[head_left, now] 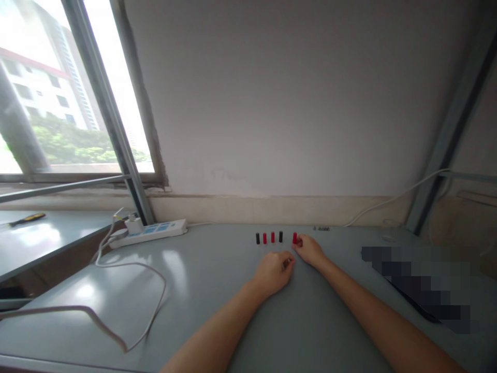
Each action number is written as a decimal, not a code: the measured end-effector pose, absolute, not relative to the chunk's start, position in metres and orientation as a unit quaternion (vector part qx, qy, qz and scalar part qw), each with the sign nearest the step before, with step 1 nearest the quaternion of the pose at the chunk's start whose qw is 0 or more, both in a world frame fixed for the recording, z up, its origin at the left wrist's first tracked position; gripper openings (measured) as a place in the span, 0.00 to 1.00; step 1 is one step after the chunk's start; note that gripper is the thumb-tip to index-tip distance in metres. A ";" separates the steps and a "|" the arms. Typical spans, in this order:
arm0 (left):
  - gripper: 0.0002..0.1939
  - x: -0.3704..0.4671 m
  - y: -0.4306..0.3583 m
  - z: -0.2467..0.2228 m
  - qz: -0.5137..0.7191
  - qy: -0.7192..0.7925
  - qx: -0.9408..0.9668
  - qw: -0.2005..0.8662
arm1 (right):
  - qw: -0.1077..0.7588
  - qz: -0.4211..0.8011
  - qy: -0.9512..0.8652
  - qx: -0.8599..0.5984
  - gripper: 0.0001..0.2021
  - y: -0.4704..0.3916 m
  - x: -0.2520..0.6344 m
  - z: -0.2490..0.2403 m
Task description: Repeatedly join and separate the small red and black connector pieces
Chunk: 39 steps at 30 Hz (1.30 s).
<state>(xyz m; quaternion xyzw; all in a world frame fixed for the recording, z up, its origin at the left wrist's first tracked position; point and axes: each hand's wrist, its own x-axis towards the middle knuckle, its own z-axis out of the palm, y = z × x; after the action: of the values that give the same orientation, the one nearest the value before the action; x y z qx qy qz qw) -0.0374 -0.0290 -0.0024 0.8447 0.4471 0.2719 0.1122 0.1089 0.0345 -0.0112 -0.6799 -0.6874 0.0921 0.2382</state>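
Observation:
My right hand (pixel 308 249) pinches a small red cylinder (pixel 294 238) between thumb and fingers; the cylinder is upright, at or just above the tabletop. Nearer to me, my left hand (pixel 274 272) is closed, its fingers curled in and the thumb side facing right. Whatever those fingers hold, if anything, is hidden. Left of the right hand, small cylinders stand upright in a loose row: a black one (pixel 258 238), a red one (pixel 264 238), another red one (pixel 272 237) and a black one (pixel 280 237). They stand apart from both hands.
Several tiny dark pieces (pixel 323 228) lie by the back wall. A white power strip (pixel 155 233) with a plugged-in adapter and a loose cable (pixel 159 295) occupies the left. A dark, pixelated object (pixel 411 285) lies at right, near a clear container (pixel 389 230). A screwdriver (pixel 29 219) rests on the far-left table.

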 end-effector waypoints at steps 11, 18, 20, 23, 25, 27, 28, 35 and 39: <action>0.13 -0.040 -0.025 0.003 0.214 0.564 0.793 0.084 | 0.165 0.039 -0.694 -0.700 0.12 0.008 0.123 0.010; 0.13 -0.039 -0.025 0.003 0.216 0.575 0.784 0.087 | 0.156 0.043 -0.691 -0.704 0.10 0.008 0.121 0.011; 0.13 -0.039 -0.025 0.003 0.216 0.571 0.787 0.089 | 0.154 0.047 -0.692 -0.704 0.10 0.006 0.120 0.011; 0.13 -0.039 -0.025 0.003 0.213 0.573 0.787 0.088 | 0.152 0.051 -0.690 -0.705 0.10 0.005 0.120 0.013; 0.13 -0.039 -0.025 0.002 0.214 0.573 0.787 0.083 | 0.155 0.053 -0.690 -0.705 0.10 0.005 0.119 0.013; 0.13 -0.039 -0.025 0.002 0.214 0.572 0.788 0.080 | 0.156 0.053 -0.690 -0.704 0.09 0.005 0.119 0.013; 0.13 -0.039 -0.025 0.002 0.214 0.571 0.789 0.081 | 0.156 0.053 -0.691 -0.704 0.09 0.005 0.119 0.013; 0.13 -0.039 -0.026 0.003 0.212 0.570 0.788 0.097 | 0.159 0.060 -0.689 -0.704 0.10 0.005 0.119 0.012; 0.12 -0.039 -0.026 0.002 0.216 0.570 0.787 0.098 | 0.161 0.061 -0.691 -0.702 0.11 0.006 0.119 0.012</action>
<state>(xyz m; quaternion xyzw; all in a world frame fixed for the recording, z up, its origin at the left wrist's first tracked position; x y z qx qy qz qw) -0.0392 -0.0258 0.0025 0.7869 0.5696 0.2164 0.0979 0.1188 0.0059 0.0121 -0.7020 -0.6910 0.0609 0.1610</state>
